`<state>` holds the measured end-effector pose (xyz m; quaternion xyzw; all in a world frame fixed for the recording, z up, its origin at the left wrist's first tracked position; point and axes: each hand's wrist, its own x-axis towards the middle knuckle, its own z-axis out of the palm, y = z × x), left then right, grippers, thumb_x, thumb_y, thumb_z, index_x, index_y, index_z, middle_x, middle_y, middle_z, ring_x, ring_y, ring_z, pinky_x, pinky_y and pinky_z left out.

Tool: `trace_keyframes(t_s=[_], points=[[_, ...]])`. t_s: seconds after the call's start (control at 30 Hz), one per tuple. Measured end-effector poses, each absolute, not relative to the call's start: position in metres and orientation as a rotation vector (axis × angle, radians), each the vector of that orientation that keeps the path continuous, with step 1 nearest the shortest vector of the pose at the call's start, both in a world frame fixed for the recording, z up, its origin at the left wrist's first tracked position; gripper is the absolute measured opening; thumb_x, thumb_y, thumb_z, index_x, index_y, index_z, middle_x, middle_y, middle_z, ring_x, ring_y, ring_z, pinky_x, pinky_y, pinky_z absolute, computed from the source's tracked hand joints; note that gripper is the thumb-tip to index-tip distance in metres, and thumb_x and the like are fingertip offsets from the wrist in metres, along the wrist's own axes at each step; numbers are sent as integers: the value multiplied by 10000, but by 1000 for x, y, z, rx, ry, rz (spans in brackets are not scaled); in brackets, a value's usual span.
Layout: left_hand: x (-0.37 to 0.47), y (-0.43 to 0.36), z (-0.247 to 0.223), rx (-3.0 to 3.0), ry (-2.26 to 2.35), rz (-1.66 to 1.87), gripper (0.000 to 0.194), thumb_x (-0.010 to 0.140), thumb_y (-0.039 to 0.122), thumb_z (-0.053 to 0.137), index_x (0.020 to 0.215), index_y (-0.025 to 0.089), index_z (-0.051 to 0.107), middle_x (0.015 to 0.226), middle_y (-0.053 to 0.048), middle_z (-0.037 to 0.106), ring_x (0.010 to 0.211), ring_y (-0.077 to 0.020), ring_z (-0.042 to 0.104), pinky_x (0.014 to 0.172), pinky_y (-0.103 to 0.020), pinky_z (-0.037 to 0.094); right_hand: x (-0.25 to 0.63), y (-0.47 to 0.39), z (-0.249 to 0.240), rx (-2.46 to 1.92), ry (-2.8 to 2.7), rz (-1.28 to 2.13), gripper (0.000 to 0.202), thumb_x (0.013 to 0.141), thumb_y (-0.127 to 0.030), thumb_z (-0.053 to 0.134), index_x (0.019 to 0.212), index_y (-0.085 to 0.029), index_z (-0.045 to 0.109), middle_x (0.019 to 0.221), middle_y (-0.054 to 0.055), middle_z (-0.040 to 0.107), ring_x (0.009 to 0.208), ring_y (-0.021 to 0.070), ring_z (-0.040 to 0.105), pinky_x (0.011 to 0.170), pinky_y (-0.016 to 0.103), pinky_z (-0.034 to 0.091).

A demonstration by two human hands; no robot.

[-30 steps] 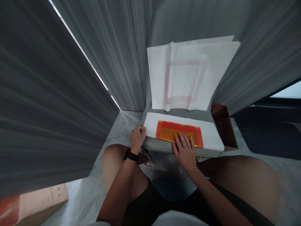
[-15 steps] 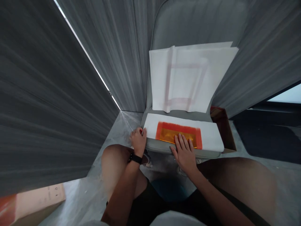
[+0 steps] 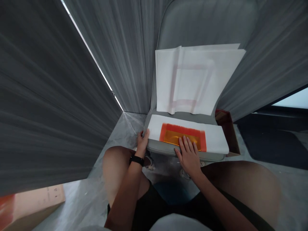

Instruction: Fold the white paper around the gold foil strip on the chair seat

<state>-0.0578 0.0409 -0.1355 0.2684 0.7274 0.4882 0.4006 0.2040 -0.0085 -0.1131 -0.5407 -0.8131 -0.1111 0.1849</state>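
On the grey chair seat [image 3: 158,146] lies white folded paper [image 3: 215,136] with a red-orange painted border [image 3: 203,141]. Over this border's middle sits a shiny orange-gold sheet [image 3: 170,138]. My right hand [image 3: 189,157] rests flat on the sheet, fingers spread and thumb near the seat's front edge. My left hand [image 3: 142,141] grips the left front corner of the seat, thumb beside the paper and the other fingers mostly hidden at the outer side. Larger white sheets [image 3: 190,80] lean against the chair's backrest, with a faint reddish frame showing through.
Grey curtains [image 3: 115,48] hang on both sides of the chair. A reddish open box [image 3: 227,131] stands behind its right side. A cardboard box [image 3: 38,202] is at the lower left, and a dark mat [image 3: 271,144] lies on the floor at the right.
My left hand has turned and its fingers have moved down around the outer side of the seat corner. My right hand stays on the sheet. The view has shifted slightly.
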Motion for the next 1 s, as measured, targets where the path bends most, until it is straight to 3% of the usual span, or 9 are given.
trace_keyframes(t_s=[0.27,0.6,1.0], points=[[-54,44,-138,620,1740,1399,517,877,546,773,1169,132,673,1197,-151,750,1099,-272,721,948,-357,573,203,-10,-119,-1503,-2241,-413,588,1095,-371,479,1625,-119,434,1610,171,512,1498,324,473,1288,524,247],[-50,41,-132,645,1775,1442,455,899,485,757,1198,153,675,1205,-137,752,1126,-278,716,1002,-384,544,204,-10,-119,-1484,-2272,-482,742,1096,-380,464,1722,-150,138,1639,185,465,1474,348,507,1263,555,292],[-44,39,-123,504,1829,1405,585,841,590,776,1206,139,696,1193,-153,761,1111,-300,719,970,-399,562,203,-11,-122,-1499,-2242,-534,696,1055,-283,512,1697,-159,273,1612,166,507,1442,338,551,1243,542,355]])
